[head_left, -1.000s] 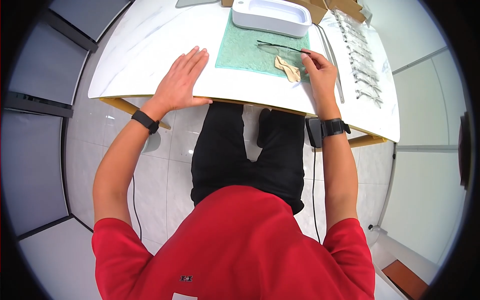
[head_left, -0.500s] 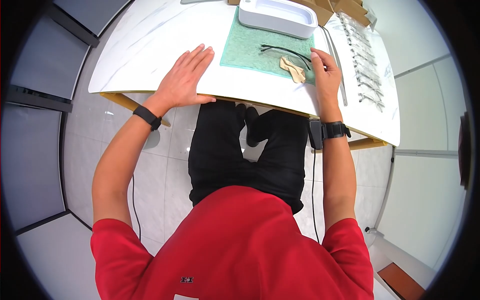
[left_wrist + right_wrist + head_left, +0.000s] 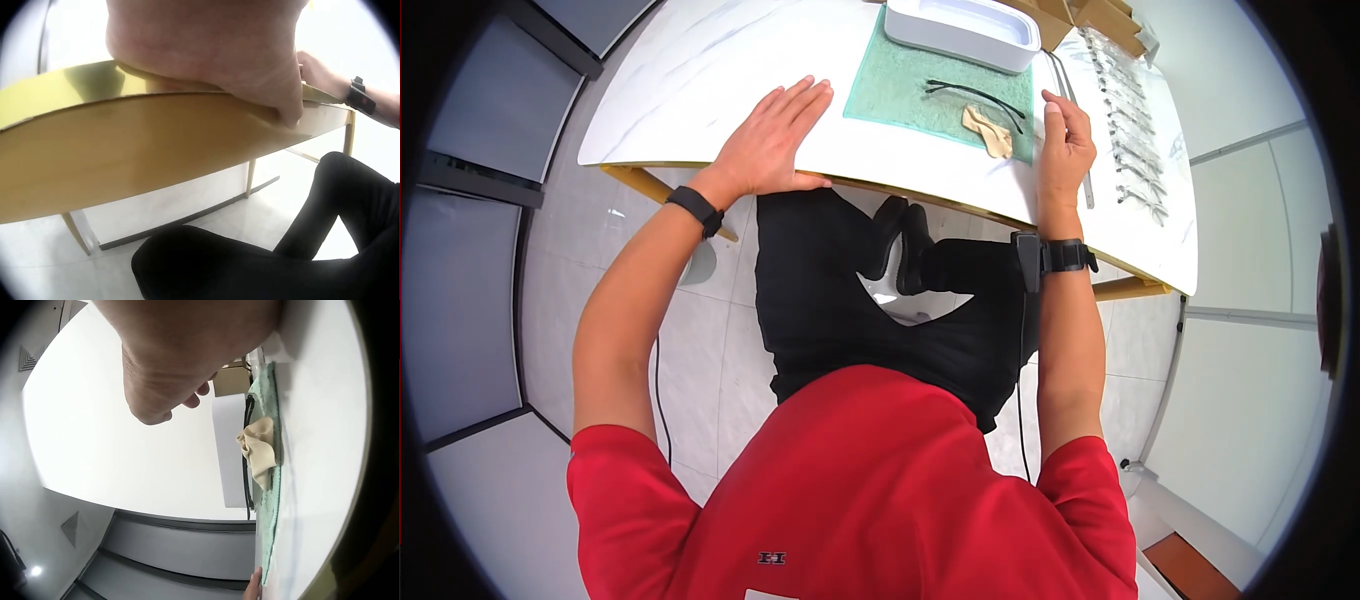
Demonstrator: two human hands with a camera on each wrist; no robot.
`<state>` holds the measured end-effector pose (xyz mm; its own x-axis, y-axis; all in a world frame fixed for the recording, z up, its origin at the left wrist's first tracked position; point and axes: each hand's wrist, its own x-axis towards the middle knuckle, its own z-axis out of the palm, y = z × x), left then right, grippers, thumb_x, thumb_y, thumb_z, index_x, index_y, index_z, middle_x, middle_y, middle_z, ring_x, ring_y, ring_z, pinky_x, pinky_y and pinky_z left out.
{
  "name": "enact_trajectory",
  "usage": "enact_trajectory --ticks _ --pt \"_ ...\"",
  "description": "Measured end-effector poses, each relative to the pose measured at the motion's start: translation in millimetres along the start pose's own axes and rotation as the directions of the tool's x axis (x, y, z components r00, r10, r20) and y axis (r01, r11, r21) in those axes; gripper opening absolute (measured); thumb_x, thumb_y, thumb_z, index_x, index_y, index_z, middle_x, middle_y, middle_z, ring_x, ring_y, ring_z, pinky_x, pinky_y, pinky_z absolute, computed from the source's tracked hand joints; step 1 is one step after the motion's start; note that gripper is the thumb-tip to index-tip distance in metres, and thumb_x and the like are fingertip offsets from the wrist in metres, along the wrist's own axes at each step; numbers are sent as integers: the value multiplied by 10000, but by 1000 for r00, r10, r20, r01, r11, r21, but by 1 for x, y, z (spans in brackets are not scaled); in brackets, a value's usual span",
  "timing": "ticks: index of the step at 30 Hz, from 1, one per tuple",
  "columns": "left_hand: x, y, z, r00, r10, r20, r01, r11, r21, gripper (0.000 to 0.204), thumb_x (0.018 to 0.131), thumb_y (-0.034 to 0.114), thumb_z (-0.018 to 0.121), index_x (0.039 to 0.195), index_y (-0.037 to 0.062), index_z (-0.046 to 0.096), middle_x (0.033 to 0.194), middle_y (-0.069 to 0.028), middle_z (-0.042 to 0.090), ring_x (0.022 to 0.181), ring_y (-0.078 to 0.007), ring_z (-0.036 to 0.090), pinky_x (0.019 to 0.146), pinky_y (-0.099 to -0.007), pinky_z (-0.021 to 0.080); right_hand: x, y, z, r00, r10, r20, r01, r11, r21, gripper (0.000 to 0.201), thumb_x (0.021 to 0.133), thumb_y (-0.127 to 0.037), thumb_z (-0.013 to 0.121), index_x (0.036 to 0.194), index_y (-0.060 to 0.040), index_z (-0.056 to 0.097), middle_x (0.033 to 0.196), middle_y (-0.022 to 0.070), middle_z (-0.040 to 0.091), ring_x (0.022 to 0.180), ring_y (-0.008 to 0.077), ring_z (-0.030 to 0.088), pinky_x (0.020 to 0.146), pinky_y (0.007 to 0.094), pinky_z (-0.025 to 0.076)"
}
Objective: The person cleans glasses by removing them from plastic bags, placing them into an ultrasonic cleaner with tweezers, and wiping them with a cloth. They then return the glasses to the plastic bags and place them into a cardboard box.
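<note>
A pair of glasses (image 3: 980, 93) with thin black temples lies on the green towel (image 3: 890, 105). Just below it on the towel is a crumpled beige cloth (image 3: 988, 132), also visible in the right wrist view (image 3: 259, 450). My right hand (image 3: 1065, 160) rests at the towel's right side, fingers loosely bent and holding nothing, apart from the glasses. On the left, my left hand (image 3: 775, 140) lies on the white table (image 3: 690, 95) with fingers straight, its thumb along the front edge.
A white box-shaped basin (image 3: 965, 40) stands on the towel's far part. Long metal tweezers (image 3: 1068, 85) lie right of the towel. Farther right is a row of small items in clear plastic bags (image 3: 1130, 140). Open cardboard boxes (image 3: 1105, 22) stand at the back.
My right hand has let go of the glasses and drawn away to the right. The glasses now lie on the towel. My legs have shifted under the table; the left hand stays in place.
</note>
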<state>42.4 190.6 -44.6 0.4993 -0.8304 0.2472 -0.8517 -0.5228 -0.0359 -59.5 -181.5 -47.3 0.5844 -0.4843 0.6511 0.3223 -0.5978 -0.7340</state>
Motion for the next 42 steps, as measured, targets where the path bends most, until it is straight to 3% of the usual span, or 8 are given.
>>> enact_trajectory --ticks 2,5,11,14,20,23,27,42 --pt "-1 -1 2 1000 13 -19 -13 1000 -8 1094 730 539 794 1561 61 265 1616 -117 300 1508 -306 246 1236 -461 237 -1 -5 -2 999 26 21 -26 1000 -8 232 977 -179 625 1086 -28 762 1094 74 695 1016 151 610 908 285 462" --pt "-1 -3 5 999 18 -30 -17 1000 6 1073 739 528 792 1555 56 278 1612 -120 309 1505 -309 254 1234 -458 242 0 3 0 1000 0 -20 1 1000 21 190 950 -201 666 1031 -66 774 963 48 673 820 130 590 730 256 456" --pt "-3 -2 6 999 19 -48 -17 999 45 1068 750 580 768 1551 59 293 1601 -101 332 1492 -299 280 1226 -447 263 1 14 0 992 126 -7 -125 989 79 227 952 -234 665 1029 -55 780 933 59 683 827 135 592 738 279 464" --pt "-2 0 5 1000 3 -25 -2 998 64 1058 751 565 772 1550 62 296 1597 -101 337 1487 -300 288 1225 -448 265 2 17 1 987 160 -3 -160 985 64 273 962 -241 637 1081 -34 770 944 -3 714 783 80 503 744 231 445" --pt "0 0 3 1000 8 -20 -7 999 43 1049 746 544 786 1548 69 305 1597 -101 338 1488 -295 289 1226 -451 263 0 14 0 987 161 -6 -160 984 76 223 952 -223 658 1029 -53 780 961 63 694 857 130 605 758 270 472" --pt "-1 -1 6 999 6 -31 -5 999 39 1050 746 557 783 1549 74 307 1597 -100 338 1489 -293 288 1228 -453 261 -2 12 1 995 96 -5 -95 994 50 260 964 -225 642 1078 -28 768 864 -18 673 737 63 483 668 211 421" --pt "-1 -2 8 1000 -18 -7 18 999 43 1052 757 591 749 1572 131 270 1623 -75 293 1510 -267 245 1253 -453 228 -2 11 0 991 134 11 -134 987 84 253 971 -213 644 1088 -22 762 745 -41 543 671 34 435 593 188 349" --pt "-2 -3 7 1000 -4 -29 4 1000 13 1059 721 496 789 1570 118 282 1613 -90 310 1499 -285 267 1247 -460 237 -1 14 1 990 132 -40 -130 990 54 267 982 -223 633 1092 -10 751 942 -12 705 741 57 499 681 213 436"
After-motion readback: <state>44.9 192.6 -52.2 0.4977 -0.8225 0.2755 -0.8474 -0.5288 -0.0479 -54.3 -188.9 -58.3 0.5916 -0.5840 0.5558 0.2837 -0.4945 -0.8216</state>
